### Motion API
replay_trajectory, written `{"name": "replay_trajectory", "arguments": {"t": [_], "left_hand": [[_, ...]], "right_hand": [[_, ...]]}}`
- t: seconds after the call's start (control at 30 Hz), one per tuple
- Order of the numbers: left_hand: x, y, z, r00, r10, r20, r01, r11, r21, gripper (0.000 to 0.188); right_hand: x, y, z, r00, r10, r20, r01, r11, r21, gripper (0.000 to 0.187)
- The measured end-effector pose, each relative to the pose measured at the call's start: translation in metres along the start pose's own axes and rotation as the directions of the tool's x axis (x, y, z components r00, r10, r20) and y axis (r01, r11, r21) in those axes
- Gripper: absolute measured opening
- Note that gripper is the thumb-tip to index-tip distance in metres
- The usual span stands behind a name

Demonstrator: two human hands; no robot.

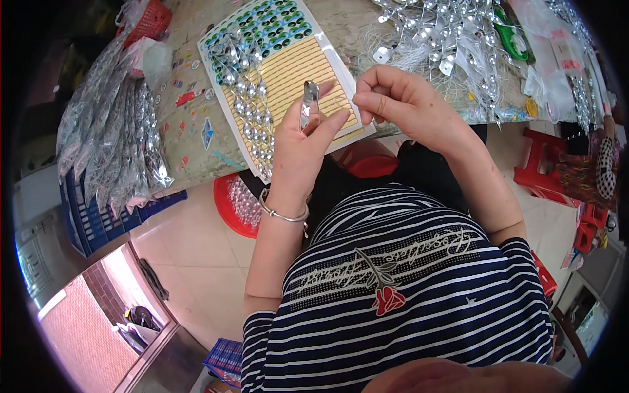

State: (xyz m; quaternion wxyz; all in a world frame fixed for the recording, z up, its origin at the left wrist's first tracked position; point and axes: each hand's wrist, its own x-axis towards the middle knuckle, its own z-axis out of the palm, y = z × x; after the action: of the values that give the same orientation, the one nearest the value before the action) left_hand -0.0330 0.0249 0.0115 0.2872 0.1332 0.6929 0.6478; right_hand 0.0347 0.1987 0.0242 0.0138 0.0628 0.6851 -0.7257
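Observation:
My left hand (298, 141) holds a shiny silver metal lure blade (309, 105) upright between thumb and fingers. To its right, my right hand (409, 108) is closed in a pinch; whatever sits between the fingertips is too small to make out. Beneath both hands lies a sticker sheet (298, 75) with yellow and red stripes. Its far end carries rows of green and blue oval eye stickers (278, 23). A strip of twisted silver lure blades (252, 108) rests along the sheet's left side, close to my left wrist.
More silver lures with white threads (432, 33) are heaped at the far right, beside a green dish (510, 33). Bagged lures (118, 131) hang over the table's left edge. Below are a red basin (239, 213) of silver pieces and a red stool (544, 167). Another person's arm (606, 164) shows far right.

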Motion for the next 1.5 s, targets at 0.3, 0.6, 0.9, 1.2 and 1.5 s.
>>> {"name": "replay_trajectory", "arguments": {"t": [0.3, 0.6, 0.9, 1.2, 1.5], "left_hand": [[0.002, -0.012, -0.007, 0.995, -0.082, -0.059, 0.075, 0.991, -0.114, 0.012], [0.003, -0.022, -0.014, 0.989, -0.134, -0.054, 0.13, 0.989, -0.074, 0.013], [0.006, -0.028, -0.02, 0.978, -0.197, -0.075, 0.192, 0.979, -0.075, 0.016], [0.013, -0.023, -0.009, 0.983, -0.174, -0.063, 0.168, 0.982, -0.083, 0.021], [0.015, -0.009, 0.005, 0.983, -0.181, 0.026, 0.183, 0.978, -0.098, 0.016]], "right_hand": [[0.005, 0.003, -0.011, 1.0, 0.008, -0.026, -0.01, 0.999, -0.05, 0.013], [0.013, 0.001, -0.026, 0.989, -0.073, -0.131, 0.048, 0.982, -0.181, 0.017], [0.023, 0.008, -0.037, 0.978, -0.08, -0.191, 0.04, 0.978, -0.207, 0.017], [0.018, -0.001, -0.03, 0.99, -0.046, -0.13, 0.019, 0.979, -0.201, 0.017], [0.015, -0.009, -0.015, 1.0, 0.007, 0.004, -0.007, 0.994, -0.109, 0.015]]}}
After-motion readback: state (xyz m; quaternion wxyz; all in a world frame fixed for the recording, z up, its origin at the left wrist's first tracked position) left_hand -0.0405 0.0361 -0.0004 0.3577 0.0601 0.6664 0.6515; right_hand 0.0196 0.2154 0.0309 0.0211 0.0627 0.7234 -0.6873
